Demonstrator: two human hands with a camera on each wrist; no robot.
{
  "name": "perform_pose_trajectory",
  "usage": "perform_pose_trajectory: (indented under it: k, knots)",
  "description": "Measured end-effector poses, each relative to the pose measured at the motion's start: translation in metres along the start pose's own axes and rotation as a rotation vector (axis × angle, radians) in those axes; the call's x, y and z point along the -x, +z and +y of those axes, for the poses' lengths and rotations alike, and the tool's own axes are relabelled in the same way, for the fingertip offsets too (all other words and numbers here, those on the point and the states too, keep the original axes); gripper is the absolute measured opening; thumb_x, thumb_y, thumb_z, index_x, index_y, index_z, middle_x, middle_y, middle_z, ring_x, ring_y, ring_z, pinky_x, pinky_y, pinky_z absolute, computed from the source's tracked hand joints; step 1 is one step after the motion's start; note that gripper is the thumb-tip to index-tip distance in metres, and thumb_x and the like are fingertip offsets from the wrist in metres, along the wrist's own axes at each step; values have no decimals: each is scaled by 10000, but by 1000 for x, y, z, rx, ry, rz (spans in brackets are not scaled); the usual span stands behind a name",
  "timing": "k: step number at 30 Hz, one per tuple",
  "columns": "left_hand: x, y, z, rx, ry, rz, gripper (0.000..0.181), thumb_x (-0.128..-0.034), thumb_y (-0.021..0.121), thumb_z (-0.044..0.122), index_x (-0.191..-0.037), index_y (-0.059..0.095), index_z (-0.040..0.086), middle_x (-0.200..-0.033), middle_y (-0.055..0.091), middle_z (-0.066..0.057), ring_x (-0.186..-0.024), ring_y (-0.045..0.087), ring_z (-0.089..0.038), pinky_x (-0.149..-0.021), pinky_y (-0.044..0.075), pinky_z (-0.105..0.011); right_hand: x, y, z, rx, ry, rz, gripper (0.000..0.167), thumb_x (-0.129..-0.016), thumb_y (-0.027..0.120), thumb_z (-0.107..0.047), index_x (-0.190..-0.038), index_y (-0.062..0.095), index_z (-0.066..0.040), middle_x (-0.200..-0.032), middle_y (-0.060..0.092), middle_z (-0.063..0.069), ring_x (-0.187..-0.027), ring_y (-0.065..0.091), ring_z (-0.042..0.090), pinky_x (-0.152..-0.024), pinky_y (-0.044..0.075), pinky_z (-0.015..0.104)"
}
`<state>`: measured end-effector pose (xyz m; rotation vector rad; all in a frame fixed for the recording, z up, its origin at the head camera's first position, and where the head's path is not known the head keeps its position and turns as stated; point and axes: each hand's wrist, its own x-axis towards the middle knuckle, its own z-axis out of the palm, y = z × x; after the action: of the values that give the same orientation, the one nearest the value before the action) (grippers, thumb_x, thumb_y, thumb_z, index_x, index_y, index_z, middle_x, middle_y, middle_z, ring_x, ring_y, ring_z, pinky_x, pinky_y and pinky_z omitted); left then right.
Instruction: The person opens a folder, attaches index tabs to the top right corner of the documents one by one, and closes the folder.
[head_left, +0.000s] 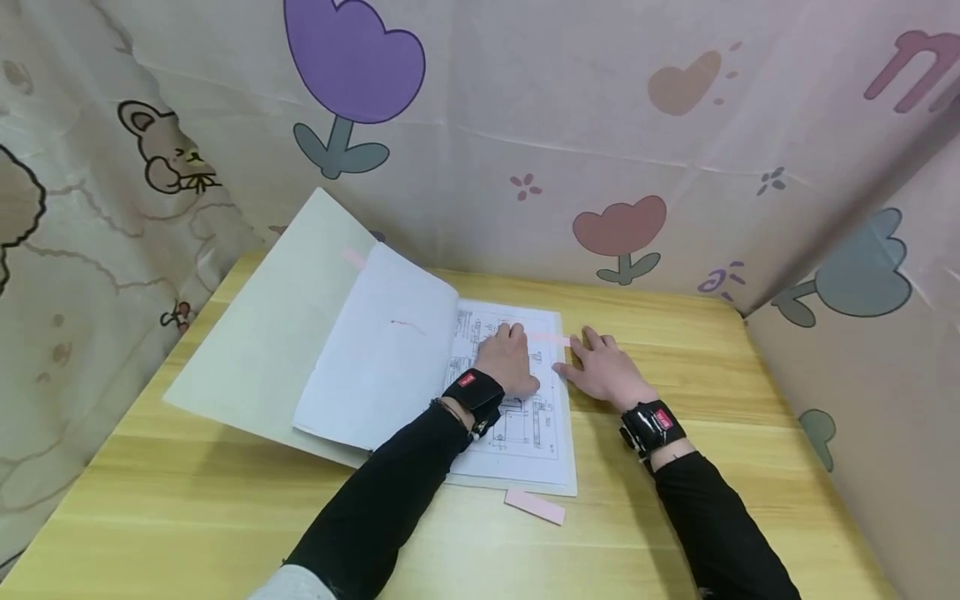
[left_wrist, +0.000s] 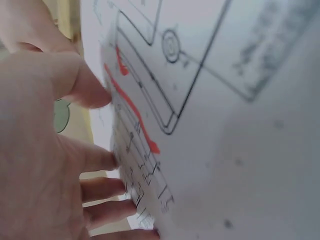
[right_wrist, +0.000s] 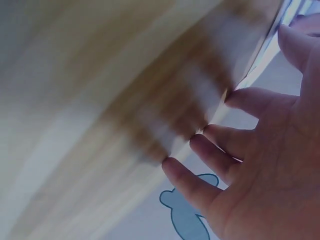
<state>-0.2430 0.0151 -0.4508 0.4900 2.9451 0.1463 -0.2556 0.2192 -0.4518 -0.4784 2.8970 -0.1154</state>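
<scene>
An open booklet (head_left: 498,450) of printed drawings lies on the table, its cover and a white page (head_left: 382,350) folded over to the left and raised. My left hand (head_left: 506,362) rests on the drawing page with fingers spread, its fingertips touching the paper (left_wrist: 225,165). Just under its far side, a pink strip (head_left: 547,338) crosses the page and sticks out past the right edge. My right hand (head_left: 603,367) is at that edge; its fingertips touch the table and its index finger is at the strip's outer end. The thumb (right_wrist: 292,47) meets the page edge.
A loose pink strip (head_left: 534,507) lies on the wooden table (head_left: 225,508) just below the booklet. Another pink tab (head_left: 354,257) shows against the raised cover (head_left: 277,325). A patterned cloth (head_left: 480,208) hangs behind and along both sides of the table.
</scene>
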Motion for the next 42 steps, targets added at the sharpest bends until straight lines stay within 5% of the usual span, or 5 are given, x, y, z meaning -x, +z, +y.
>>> perform_pose_trajectory:
  k: [11, 16, 21, 31, 42]
  knots:
    - [43, -22, -6, 57, 169, -88, 377, -972, 678, 332, -1264, 694, 94, -1269, 597, -72, -1038, 558, -194, -785, 573, -372, 16, -12, -8, -243, 65, 81, 710, -1057, 559, -437, -1511, 435, 95, -1569, 394, 319, -1430, 385, 521, -1149, 344, 647]
    - [73, -18, -17, 84, 204, -62, 408, -938, 753, 320, -1287, 701, 116, -1219, 624, -53, -989, 593, -180, -778, 573, -349, 24, -14, -20, -370, 32, 96, 400, -1052, 610, -304, -1273, 670, 24, -1131, 687, 201, -987, 653, 334, -856, 547, 494]
    - [97, -5, -31, 94, 240, -20, 522, -836, 854, 413, -1258, 714, 142, -1316, 618, -39, -1144, 599, -210, -901, 564, -381, 25, -9, -28, -456, 80, 60, 231, -1053, 592, -220, -1062, 741, -43, -787, 646, 50, -695, 573, 193, -630, 468, 334]
    - [119, 3, -37, 129, 266, 2, 743, -646, 953, 494, -1258, 718, 145, -1417, 572, -50, -1216, 547, -238, -960, 540, -404, 32, 1, -38, -554, 159, 66, 220, -999, 667, -117, -1150, 730, 30, -805, 679, 71, -639, 610, 178, -581, 488, 312]
    - [131, 3, -39, 214, 241, -43, 627, -758, 835, 468, -1298, 718, 172, -1494, 551, -15, -1345, 530, -225, -1024, 519, -446, 46, 5, -35, -702, 182, 41, 270, -1083, 492, -115, -998, 719, 2, -776, 648, 122, -637, 617, 221, -561, 497, 301]
